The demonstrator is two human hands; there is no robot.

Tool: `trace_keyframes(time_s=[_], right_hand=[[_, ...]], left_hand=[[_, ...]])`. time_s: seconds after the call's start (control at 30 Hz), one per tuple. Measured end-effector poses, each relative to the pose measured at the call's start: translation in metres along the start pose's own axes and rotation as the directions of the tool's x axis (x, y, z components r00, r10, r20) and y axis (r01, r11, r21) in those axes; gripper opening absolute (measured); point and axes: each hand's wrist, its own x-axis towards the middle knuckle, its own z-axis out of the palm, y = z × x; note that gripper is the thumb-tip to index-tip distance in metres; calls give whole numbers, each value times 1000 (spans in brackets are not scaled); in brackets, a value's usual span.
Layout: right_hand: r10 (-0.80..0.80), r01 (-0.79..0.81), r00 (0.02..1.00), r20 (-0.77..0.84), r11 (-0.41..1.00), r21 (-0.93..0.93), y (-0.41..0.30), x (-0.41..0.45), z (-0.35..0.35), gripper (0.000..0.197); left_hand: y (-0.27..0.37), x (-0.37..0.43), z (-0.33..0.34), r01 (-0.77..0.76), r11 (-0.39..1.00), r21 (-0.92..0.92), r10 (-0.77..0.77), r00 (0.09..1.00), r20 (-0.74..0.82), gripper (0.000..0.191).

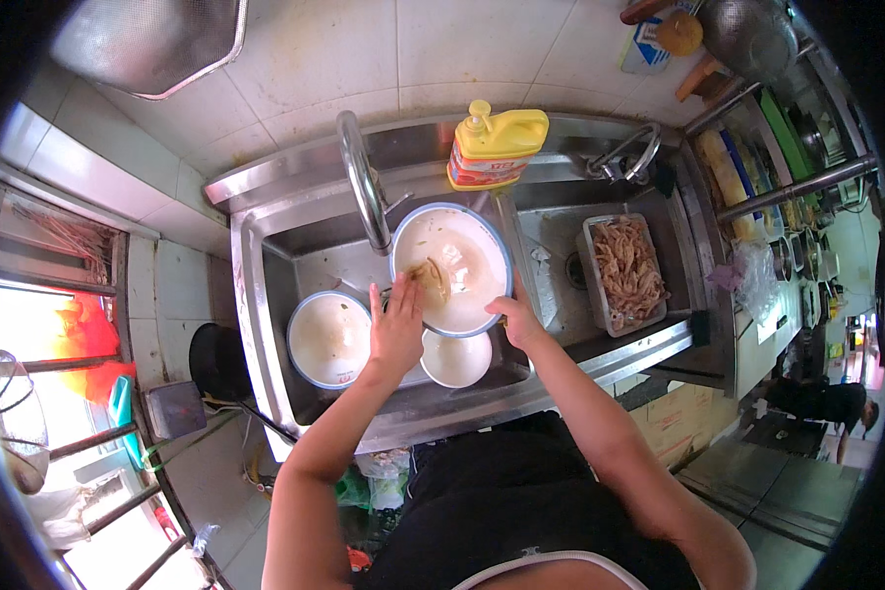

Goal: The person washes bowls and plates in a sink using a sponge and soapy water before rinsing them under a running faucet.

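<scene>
My right hand [518, 316] grips the lower right rim of a large white bowl with a blue rim [479, 243], its thumb over the edge. The bowl is tilted towards me above the left sink basin [313, 265] and looks wet inside. The fingers of my left hand [398, 324] reach over the bowl's left edge onto a brownish, blurred thing [431, 282], perhaps a scrubber. My left thumb is hidden. A second blue-rimmed bowl [328, 339] sits in the basin left of my left hand, and a smaller white bowl [456, 361] lies partly under the large one.
A curved metal faucet [358, 184] arches over the left basin. Behind the basins stands a yellow pump jug [498, 147]. In the right basin [549, 221] is a clear container [627, 276] of chicken feet. A black pan [221, 365] is at the left; a person [818, 402] stands far right.
</scene>
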Motion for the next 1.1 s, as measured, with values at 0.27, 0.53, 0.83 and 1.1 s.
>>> trace_keyframes(time_s=[0.27, 0.53, 0.83, 1.1], right_hand=[[-122, 132, 991, 57, 966, -222, -17, 8, 7, 85], [-303, 507, 856, 420, 325, -798, -41, -17, 69, 84], [-289, 529, 842, 456, 267, -806, -45, -15, 64, 84], [-338, 513, 856, 392, 463, -722, -45, -12, 53, 80]], left_hand=[[13, 1, 3, 29, 992, -124, -9, 987, 159, 58], [37, -25, 53, 370, 764, -528, -480, 873, -84, 74], [50, -17, 49, 357, 916, -184, -328, 929, 170, 66], [62, -3, 44, 3, 968, -249, -24, 996, -83, 69]])
